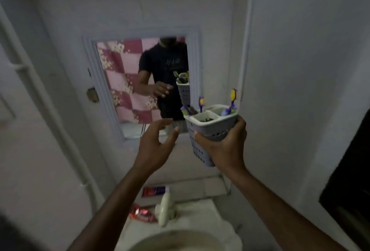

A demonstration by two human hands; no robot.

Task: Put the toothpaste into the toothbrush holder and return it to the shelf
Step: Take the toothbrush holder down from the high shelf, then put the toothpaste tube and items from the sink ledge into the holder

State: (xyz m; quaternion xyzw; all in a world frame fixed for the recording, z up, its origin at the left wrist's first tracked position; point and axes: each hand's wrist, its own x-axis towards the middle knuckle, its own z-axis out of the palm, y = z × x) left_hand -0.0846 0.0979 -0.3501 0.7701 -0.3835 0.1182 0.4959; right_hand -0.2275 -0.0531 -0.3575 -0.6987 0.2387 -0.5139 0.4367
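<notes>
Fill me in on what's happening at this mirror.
A person stands at a wall mirror. The right hand grips a grey perforated toothbrush holder with toothbrushes poking out. The left hand hovers open and empty beside it. Two red toothpaste tubes lie below by the sink, so none appears loaded yet.

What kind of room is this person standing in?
Most likely a small home bathroom. A wall mirror hangs above a washbasin, and the right hand holds a toothbrush holder with toothbrushes in it. Red toothpaste tubes lie by the basin.
</notes>
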